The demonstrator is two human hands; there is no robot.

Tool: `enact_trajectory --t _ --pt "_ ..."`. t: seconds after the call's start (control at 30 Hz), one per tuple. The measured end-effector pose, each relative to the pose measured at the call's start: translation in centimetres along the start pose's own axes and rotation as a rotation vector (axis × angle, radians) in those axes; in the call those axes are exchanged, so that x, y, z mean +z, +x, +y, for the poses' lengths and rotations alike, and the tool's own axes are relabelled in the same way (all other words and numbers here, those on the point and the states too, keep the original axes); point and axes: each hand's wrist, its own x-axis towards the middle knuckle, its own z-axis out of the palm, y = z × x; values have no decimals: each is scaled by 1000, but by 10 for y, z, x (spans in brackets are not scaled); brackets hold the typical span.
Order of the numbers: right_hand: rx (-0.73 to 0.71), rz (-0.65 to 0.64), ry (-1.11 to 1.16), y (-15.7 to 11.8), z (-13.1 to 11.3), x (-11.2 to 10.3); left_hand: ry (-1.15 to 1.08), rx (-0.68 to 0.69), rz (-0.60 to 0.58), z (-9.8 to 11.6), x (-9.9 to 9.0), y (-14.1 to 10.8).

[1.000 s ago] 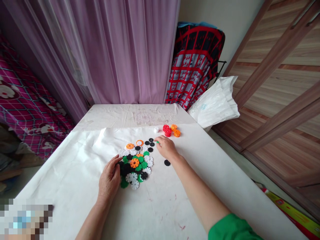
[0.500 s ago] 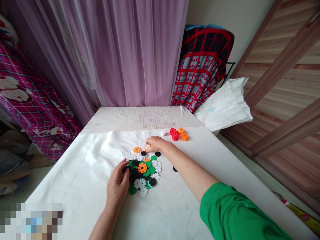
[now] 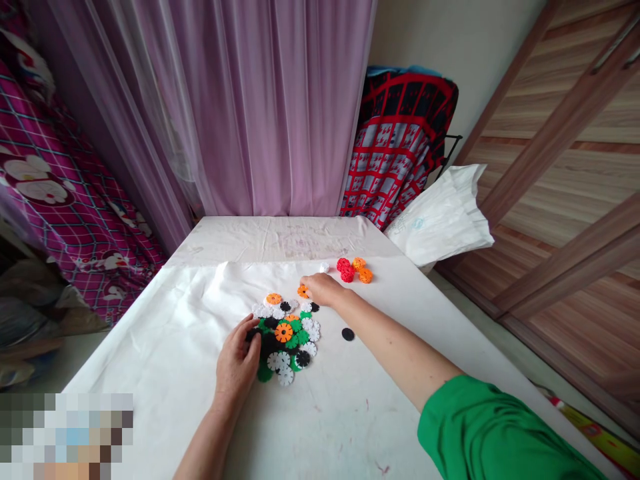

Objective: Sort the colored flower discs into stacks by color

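A pile of notched plastic discs in green, black, white and orange (image 3: 284,333) lies on the white-covered table (image 3: 320,427). At the pile's left edge rests my left hand (image 3: 238,357), its thumb and fingers apart and touching black discs. Beyond the pile, my right hand (image 3: 323,289) pinches an orange disc (image 3: 303,291) at its fingertips. Another orange disc (image 3: 273,299) lies at the pile's far edge. One black disc (image 3: 348,334) sits alone, below my right forearm.
Red balls of joined discs (image 3: 345,269) and orange ones (image 3: 365,275) stand farther back, with a small white one (image 3: 325,267) to their left. A white bag (image 3: 443,217) leans at the table's right edge. Purple curtains (image 3: 280,107) hang behind.
My right hand has shifted slightly right with the orange disc, and the white disc seen with it before no longer shows. My left hand stays at the pile. The view has turned slightly.
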Motion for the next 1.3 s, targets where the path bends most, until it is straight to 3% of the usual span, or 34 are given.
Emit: enact_trajectory --t 0.17,0.3,0.43,0.73,1.07,1.17,1.3 --pt "176 164 205 -30 51 -7 -17 -27 -31 4 -2 0" --pt "421 316 997 -78 95 9 14 -11 -43 7 -4 1" --pt "483 338 1241 -106 107 30 44 -22 -50 9 -4 2" --pt "465 307 1218 -99 101 44 26 -40 -58 9 -7 2" --pt "482 448 682 -102 110 42 31 -32 -39 9 -5 1" --pt "406 420 621 -99 97 33 38 -33 -36 7 -4 2" --pt "236 361 561 -76 57 23 15 -58 -26 0 -2 2"
